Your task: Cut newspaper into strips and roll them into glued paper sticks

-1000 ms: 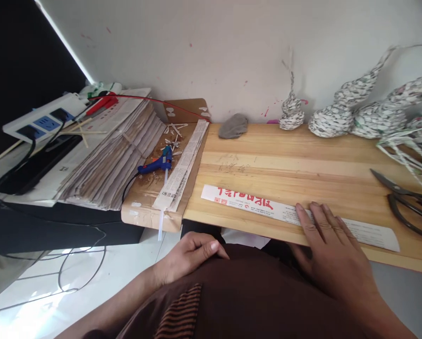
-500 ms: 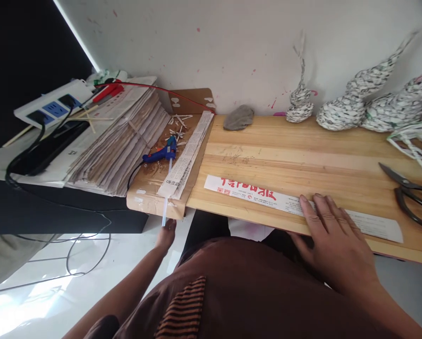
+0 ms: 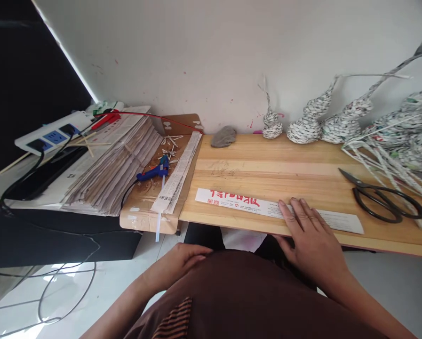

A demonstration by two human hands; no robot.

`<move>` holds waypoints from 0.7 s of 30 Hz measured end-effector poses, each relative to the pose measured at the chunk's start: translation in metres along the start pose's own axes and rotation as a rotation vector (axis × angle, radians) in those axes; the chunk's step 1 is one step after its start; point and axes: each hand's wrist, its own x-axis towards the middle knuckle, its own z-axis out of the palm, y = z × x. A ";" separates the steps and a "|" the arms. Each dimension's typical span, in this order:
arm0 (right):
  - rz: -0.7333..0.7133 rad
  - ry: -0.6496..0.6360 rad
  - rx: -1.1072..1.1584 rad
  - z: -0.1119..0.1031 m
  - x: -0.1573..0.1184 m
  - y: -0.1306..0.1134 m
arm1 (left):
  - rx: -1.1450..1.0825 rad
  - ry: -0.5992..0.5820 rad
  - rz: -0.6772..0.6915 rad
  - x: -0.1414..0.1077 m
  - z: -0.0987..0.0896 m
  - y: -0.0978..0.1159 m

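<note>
My right hand (image 3: 309, 233) lies flat with its fingers stretched over a printed newspaper strip (image 3: 232, 199), pressing it against the wooden board (image 3: 284, 165) near the front edge. Its thumb hangs below that edge. Large red characters mark the strip's left end. In front of my belly, my left hand (image 3: 180, 263) rests against the brown apron (image 3: 253, 292), fingers loosely extended and holding nothing visible. To its upper left, a stack of cut paper strips (image 3: 177, 176) lies on a cardboard sheet (image 3: 186, 200), beside a blue glue gun (image 3: 156, 170) with a long glue stick.
Black-handled scissors (image 3: 376, 193) lie open on the right. Woven paper gourds (image 3: 304, 127) stand along the wall, with loose paper cords (image 3: 376, 160) nearby. A grey cloth (image 3: 224, 136) sits at the back. On the left are a newspaper pile (image 3: 115, 169) and a power strip (image 3: 51, 134).
My left hand has come up from below the cardboard's front edge to my apron. The view has shifted right, showing more gourds and the whole scissors. My right hand stays on the strip.
</note>
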 end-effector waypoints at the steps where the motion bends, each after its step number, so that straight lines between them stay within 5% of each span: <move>1: 0.000 0.000 -0.003 0.000 0.000 0.000 | -0.076 -0.045 0.028 0.002 -0.007 0.017; 4: -0.012 -0.004 -0.015 0.001 -0.001 0.001 | -0.193 0.245 0.054 0.020 -0.032 0.049; 7: -0.015 0.005 -0.021 0.001 -0.001 0.001 | 0.049 0.504 0.120 0.050 -0.060 0.056; 10: -0.008 0.008 -0.025 -0.001 -0.001 0.000 | 0.273 0.416 0.140 0.085 -0.077 0.051; 14: 0.001 0.013 -0.023 -0.003 -0.001 -0.002 | 0.474 0.202 0.100 0.118 -0.078 0.042; 18: -0.004 0.002 0.022 -0.007 -0.001 -0.001 | 0.545 0.123 0.105 0.126 -0.074 0.039; 21: 0.006 0.002 0.087 -0.014 0.005 0.003 | 0.511 0.189 0.195 0.120 -0.074 0.043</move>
